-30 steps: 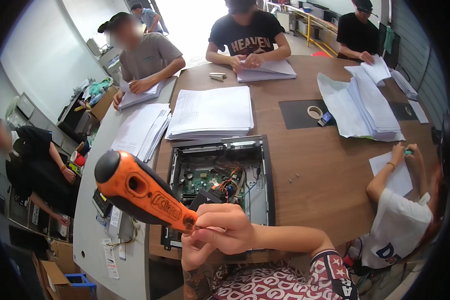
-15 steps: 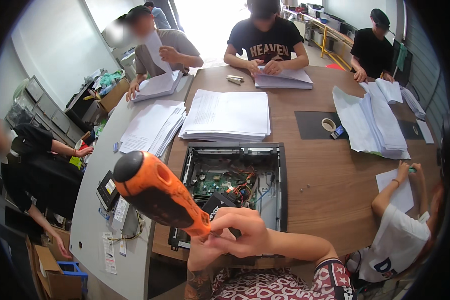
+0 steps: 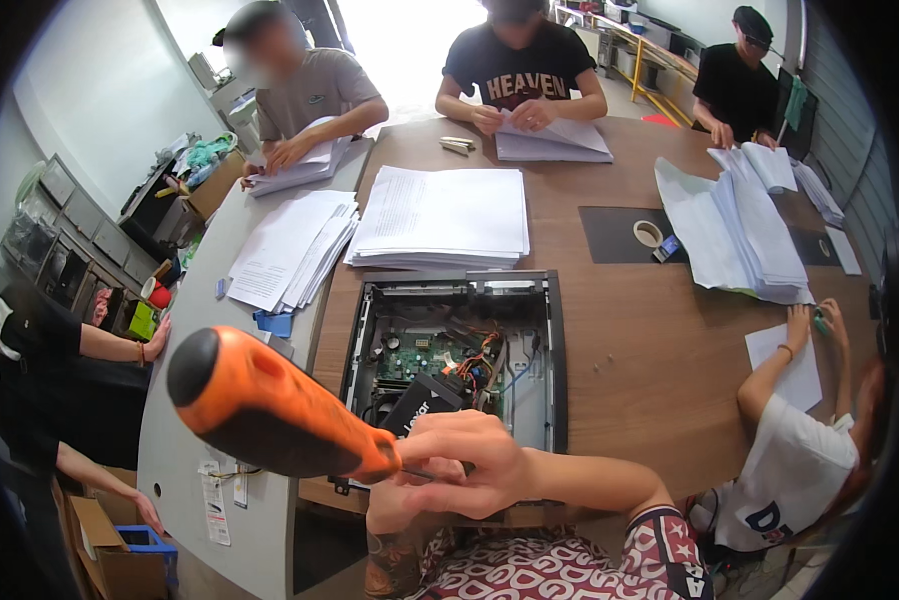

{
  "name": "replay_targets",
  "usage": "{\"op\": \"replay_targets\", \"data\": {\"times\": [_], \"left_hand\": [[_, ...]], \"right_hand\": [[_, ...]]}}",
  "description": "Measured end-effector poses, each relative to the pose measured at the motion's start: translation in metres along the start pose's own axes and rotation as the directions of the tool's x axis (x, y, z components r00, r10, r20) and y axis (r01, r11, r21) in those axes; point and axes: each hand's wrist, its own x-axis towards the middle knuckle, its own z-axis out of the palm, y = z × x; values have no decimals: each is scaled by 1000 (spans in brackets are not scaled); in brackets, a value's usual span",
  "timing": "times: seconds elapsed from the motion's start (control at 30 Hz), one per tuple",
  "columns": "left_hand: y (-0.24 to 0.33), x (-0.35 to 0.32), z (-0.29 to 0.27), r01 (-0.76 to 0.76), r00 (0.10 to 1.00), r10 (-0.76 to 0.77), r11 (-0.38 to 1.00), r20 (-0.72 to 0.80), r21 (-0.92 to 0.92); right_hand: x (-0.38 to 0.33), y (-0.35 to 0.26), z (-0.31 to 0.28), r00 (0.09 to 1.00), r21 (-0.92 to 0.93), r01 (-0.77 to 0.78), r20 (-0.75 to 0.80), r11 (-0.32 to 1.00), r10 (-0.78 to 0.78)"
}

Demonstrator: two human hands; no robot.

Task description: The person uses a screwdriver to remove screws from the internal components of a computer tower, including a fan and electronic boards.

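An orange and black screwdriver (image 3: 280, 405) slants across my view, its thick handle up to the left. My right hand (image 3: 475, 465) pinches its thin shaft between bent fingers. Close against it, partly behind it, is my left hand (image 3: 395, 508), its fingers curled and mostly covered. What the left hand holds and the screwdriver's tip are hidden. Just beyond my hands lies an opened desktop computer case (image 3: 558, 360). Inside are a green circuit board (image 3: 425, 362), coloured cables (image 3: 485, 350) and a black flat box-shaped part (image 3: 420, 402).
Paper stacks (image 3: 440, 215) (image 3: 290, 250) stand behind the case. A tape roll (image 3: 648, 234) and loose papers (image 3: 730, 230) lie to the right. Several people sit or stand around the table, handling paper. A cardboard box (image 3: 110, 545) sits at lower left.
The screwdriver handle has swung left and lower, and the whole view has shifted slightly. The person at back left has lowered a sheet; the far-left person's hand now rests at the table edge.
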Motion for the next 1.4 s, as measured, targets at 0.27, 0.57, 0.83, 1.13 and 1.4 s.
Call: {"op": "replay_targets", "data": {"times": [0.27,0.57,0.83,1.13,1.4], "left_hand": [[23,0,26,-175,982,180,981,-63,79],[-25,-7,-20,-325,943,305,929,130,178],[25,4,35,-250,964,253,967,-86,43],[15,2,16,-294,949,310,934,-54,201],[18,8,18,-296,955,282,925,91,236]], "right_hand": [[-5,9,-7,999,-22,-41,-28,999,40],[1,4,1,998,-71,-47,-36,996,44],[-6,10,0,998,-36,15,-64,999,-17],[0,1,-2,999,-96,-44,22,994,47],[-16,13,-8,996,-217,-89,-29,972,85]]}}
